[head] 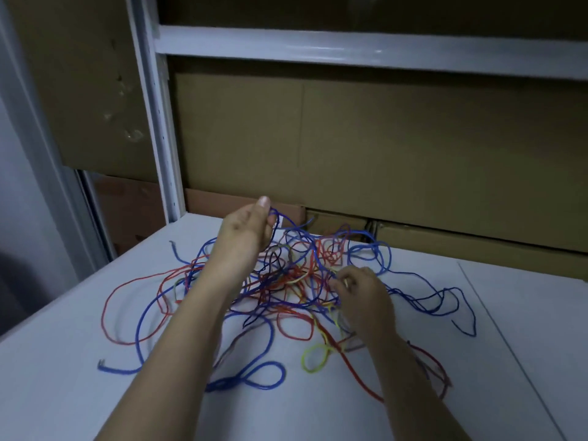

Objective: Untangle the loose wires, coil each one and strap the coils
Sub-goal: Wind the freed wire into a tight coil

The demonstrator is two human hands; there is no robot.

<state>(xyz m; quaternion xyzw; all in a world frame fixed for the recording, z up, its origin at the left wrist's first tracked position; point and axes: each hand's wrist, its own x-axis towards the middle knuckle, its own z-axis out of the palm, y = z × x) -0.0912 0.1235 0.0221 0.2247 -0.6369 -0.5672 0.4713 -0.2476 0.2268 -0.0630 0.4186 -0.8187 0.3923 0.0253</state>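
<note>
Two bare forearms reach over a white tabletop (79,393); the left hand (246,229) pinches blue strands, lifting them above the tangled wires (286,281) — red, blue, yellow; the right hand (359,291), fingers curled, pinches strands within the heap's right side.

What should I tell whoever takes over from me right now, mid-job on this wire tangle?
Left hand: raised over the far side of the pile, fingers pinching a lifted blue wire strand.
Right hand: low in the tangle's right side, fingers curled on strands there; which one, unclear.
The tangled heap of blue, red and yellow wires lies spread on the white tabletop.
Done: no wire visibly freed, no coil visible.
Left: separate every wire, coil each, strap the coils. No straps in view.
</note>
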